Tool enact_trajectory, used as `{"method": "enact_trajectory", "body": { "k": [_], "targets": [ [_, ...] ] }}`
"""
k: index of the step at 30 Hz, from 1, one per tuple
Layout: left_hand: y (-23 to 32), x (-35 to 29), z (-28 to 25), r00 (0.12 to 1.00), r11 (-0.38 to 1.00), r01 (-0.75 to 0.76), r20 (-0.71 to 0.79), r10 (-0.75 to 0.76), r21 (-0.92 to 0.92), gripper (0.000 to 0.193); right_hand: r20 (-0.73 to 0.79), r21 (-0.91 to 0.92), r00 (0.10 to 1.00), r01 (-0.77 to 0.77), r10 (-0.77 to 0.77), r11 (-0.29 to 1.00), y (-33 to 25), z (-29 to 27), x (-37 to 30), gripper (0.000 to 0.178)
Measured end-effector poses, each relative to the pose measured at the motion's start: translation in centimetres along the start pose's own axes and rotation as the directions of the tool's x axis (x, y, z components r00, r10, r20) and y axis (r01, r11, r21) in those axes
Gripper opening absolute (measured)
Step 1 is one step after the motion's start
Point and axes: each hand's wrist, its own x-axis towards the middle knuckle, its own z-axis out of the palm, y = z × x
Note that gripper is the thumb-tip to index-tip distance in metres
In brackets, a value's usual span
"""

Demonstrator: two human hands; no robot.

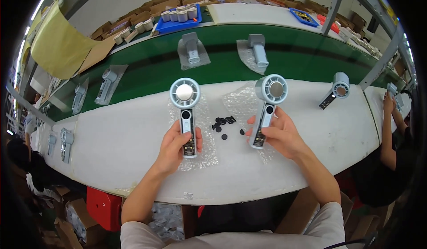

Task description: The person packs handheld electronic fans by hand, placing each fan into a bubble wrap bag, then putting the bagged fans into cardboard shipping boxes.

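Observation:
My left hand is closed round the handle of a light blue handheld fan, its round head up and a bright silver disc at the centre. In my right hand is a second handheld fan, tilted a little, with a duller grey disc. Both handles show a dark front strip with bare circuit parts, and each thumb lies on that strip. Between the hands, several small black round caps lie on the white table. Bubble wrap bags lie flat under and beside the fans.
Another fan lies at the right. Along the green conveyor belt rest several bagged fans. Behind it stands a blue tray of white cups. Co-workers sit at both sides; one's hand holds a fan. A metal post rises at right.

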Motion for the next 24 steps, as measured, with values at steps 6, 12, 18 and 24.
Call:
{"method": "enact_trajectory", "body": {
  "k": [6,12,18,24],
  "targets": [
    [-0.1,0.2,0.2,0.999,0.999,-0.020,0.025,0.021,-0.034,0.025,0.096,-0.092,0.995,0.016,-0.007,0.996,0.4,-0.5,-0.1,0.059],
    [0.0,0.2,0.4,1.000,1.000,-0.014,0.000,0.014,-0.026,0.025,0.072,-0.092,0.997,-0.034,0.041,0.995,0.5,-0.6,0.0,0.057],
    [-0.9,0.7,0.5,0.997,0.997,-0.076,-0.010,0.075,-0.007,0.027,0.065,-0.132,0.998,-0.016,0.025,0.991,0.5,-0.9,-0.2,0.055],
    [-1.6,1.3,0.5,0.996,0.995,-0.091,0.017,0.092,-0.049,0.030,0.048,-0.089,0.999,-0.018,0.022,0.996,0.5,-1.4,-0.1,0.054]
  ]
}}
